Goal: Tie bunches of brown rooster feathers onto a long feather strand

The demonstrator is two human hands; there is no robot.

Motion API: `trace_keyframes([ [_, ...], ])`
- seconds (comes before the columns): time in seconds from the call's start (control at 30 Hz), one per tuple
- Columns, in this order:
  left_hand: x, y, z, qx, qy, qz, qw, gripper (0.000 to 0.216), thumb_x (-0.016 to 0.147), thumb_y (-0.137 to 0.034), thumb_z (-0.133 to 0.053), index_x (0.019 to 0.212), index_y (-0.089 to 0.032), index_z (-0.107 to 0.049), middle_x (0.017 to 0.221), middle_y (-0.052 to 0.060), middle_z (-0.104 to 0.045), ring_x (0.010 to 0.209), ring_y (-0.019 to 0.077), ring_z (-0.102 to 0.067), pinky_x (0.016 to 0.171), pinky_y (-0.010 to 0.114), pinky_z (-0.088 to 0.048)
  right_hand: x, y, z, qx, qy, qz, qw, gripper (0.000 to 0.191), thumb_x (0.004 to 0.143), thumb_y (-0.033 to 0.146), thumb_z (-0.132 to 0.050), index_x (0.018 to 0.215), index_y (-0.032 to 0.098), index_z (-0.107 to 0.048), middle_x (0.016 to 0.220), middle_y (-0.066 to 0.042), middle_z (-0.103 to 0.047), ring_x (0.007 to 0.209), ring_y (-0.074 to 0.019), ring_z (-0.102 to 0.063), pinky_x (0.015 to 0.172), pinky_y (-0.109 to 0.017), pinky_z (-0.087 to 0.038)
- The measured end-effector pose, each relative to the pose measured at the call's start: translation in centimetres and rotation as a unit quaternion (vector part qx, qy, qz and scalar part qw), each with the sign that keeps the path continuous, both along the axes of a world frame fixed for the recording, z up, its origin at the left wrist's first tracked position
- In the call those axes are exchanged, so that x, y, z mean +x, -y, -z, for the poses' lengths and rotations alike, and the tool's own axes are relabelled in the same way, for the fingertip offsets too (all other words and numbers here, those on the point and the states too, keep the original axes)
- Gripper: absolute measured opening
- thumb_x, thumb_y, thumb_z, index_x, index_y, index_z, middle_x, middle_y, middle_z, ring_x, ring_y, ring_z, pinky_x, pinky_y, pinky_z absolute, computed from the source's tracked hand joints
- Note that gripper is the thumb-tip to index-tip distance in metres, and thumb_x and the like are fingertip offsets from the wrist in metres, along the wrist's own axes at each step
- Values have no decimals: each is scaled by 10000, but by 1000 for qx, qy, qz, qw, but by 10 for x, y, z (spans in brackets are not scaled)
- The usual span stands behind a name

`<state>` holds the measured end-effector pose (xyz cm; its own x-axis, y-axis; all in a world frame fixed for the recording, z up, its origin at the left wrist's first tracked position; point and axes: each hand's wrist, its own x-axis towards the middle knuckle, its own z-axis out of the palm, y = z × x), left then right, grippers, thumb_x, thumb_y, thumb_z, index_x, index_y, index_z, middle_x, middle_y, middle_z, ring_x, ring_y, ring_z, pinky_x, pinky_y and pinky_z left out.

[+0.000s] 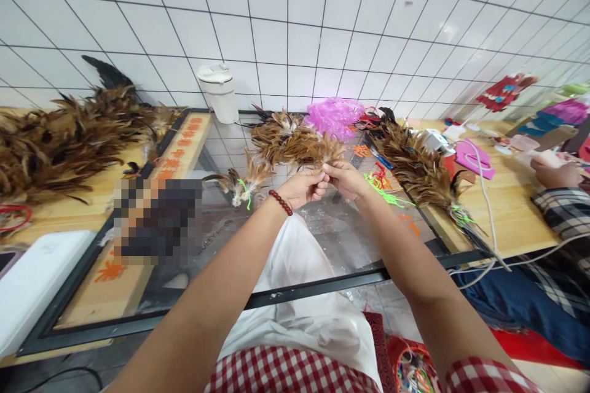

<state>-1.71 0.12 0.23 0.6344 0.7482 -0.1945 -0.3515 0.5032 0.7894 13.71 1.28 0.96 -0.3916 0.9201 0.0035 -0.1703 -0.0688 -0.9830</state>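
Close together above the glass tabletop, my left hand [304, 188] and my right hand [345, 178] pinch at the near right end of a bundle of brown feathers [290, 142]. The fingers of both are closed and almost touching; what lies right between the fingertips is hidden. A bracelet of dark red beads [281, 201] circles my left wrist. Left of my hands lies a small feather tuft [242, 181] tied with bright green string. To the right, green cords [385, 191] and red strings [380, 175] lie near blue-handled scissors [381, 158].
A longer feather bundle [415, 163] lies at right, a large feather pile [69, 135] at left. Against the tiled wall stand a white cup [219, 92] and a pink plastic bag [335, 115]. A white cable [492, 209] crosses the right edge. Another person's hand [553, 171] is far right.
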Motion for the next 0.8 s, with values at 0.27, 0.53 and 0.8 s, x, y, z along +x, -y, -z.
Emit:
trace_keyframes([
  [0.27,9,4,-5,40,-81,-106,990,164,790,-236,-661,726,-117,-568,566,-16,-510,458,69,-496,444,191,-381,-3,-9,12,61,78,141,985,424,611,554,-746,701,169,-595,621,1,-564,607,-134,-526,602,-280,-442],
  [0.53,7,0,-13,9,-179,-164,970,195,796,-113,-510,611,-152,-463,457,-49,-352,363,33,-293,374,180,-119,3,11,-10,524,413,149,730,413,864,215,-468,1263,275,-558,1340,-78,-541,1307,-267,-385,1083,-486,-244],
  [0.8,-2,-1,-12,70,-216,-90,970,191,719,-136,-617,555,-130,-520,425,-47,-354,338,23,-283,353,169,-111,2,11,-11,515,561,30,647,317,851,126,-442,1091,220,-626,1042,-99,-653,1172,-263,-457,1114,-510,-106],
])
